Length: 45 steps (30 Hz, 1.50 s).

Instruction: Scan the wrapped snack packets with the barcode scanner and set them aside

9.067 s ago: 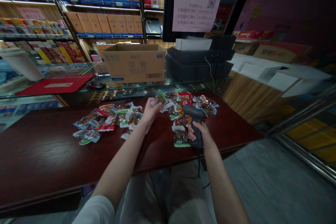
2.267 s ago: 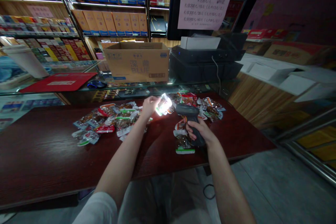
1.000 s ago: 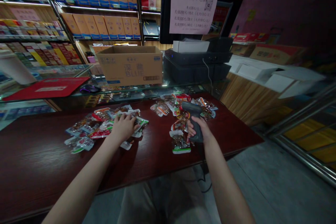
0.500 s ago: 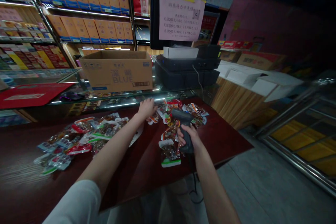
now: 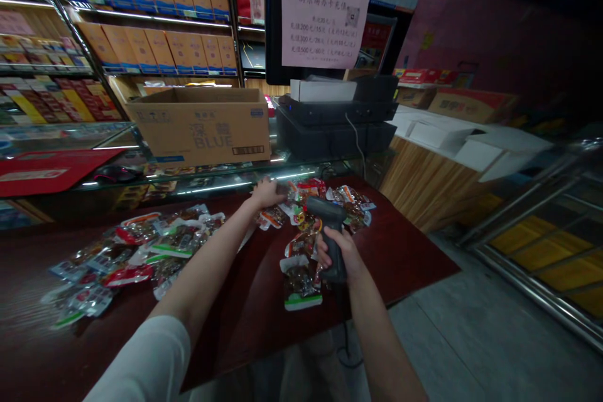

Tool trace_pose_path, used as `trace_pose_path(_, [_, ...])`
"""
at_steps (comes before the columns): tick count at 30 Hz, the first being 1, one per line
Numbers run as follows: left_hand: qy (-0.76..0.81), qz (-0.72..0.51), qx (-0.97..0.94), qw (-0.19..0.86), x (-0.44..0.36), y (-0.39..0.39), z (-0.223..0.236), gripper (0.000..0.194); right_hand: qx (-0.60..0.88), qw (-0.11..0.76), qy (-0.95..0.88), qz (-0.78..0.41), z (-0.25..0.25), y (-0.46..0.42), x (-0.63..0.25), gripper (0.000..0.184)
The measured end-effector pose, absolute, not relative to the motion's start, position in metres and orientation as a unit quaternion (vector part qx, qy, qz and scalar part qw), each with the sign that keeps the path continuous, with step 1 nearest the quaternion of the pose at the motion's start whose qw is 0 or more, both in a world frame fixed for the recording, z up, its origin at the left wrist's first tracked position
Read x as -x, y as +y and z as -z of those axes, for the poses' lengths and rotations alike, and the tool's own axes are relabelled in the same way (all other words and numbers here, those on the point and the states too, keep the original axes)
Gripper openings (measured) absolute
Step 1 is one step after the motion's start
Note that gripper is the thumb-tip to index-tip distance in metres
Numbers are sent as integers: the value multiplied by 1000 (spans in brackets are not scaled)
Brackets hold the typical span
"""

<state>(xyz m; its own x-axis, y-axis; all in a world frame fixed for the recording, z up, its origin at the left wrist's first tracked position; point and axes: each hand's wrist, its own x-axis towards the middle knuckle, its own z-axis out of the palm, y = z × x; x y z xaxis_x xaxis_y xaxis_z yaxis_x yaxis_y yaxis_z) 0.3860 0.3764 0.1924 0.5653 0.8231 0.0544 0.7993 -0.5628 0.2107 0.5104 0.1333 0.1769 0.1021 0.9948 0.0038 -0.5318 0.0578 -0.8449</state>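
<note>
My right hand (image 5: 338, 250) is wrapped round the handle of a black barcode scanner (image 5: 325, 212), its head pointing left and away over the table. A cord hangs from the handle's base. My left hand (image 5: 266, 193) reaches to the table's far side, fingers curled at a dark, blurred snack packet (image 5: 282, 190). Under the scanner and round it lie several clear snack packets with red, orange and green edges, among them a green-edged packet (image 5: 301, 282) nearest me. A larger pile of snack packets (image 5: 174, 235) spreads to the left of my left forearm.
Dark red table (image 5: 249, 320) in front of me. Behind it, a glass counter carries a cardboard box (image 5: 202, 125), a red folder (image 5: 51, 169) and a black till (image 5: 334, 138) below a screen with a paper notice (image 5: 323, 25). A metal railing (image 5: 541, 282) stands right.
My left hand has shifted slightly, and a dark packet now shows at its fingers. My right hand still holds the scanner in nearly the same place. The view has turned a little.
</note>
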Motion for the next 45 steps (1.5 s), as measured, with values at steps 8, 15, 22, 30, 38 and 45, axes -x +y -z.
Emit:
trace_pose_path(8, [393,-102,-907,109,-362,370,-189,33,365,658,-316,-577,-169,138,-514,32])
trace_pose_path(15, [310,-143,-934,107,-343,345,-194,30,370,648,-317,-586,-167,140,-517,34])
trace_pose_path(22, [325,-202,-919,101,-322,318,-190,36,367,626,-339,-599,-173,138,-515,31])
trace_pose_path(30, [199,-444,-871,71,-307,322,-175,32,367,601,-347,-619,-172,135,-513,30])
trace_pose_path(38, [156,-571,-803,60,-307,325,-179,23,375,578,-365,-626,-174,132,-504,30])
trace_pose_path(45, [160,-585,-784,132,-312,330,-166,33,392,560,-378,-624,-175,131,-503,32])
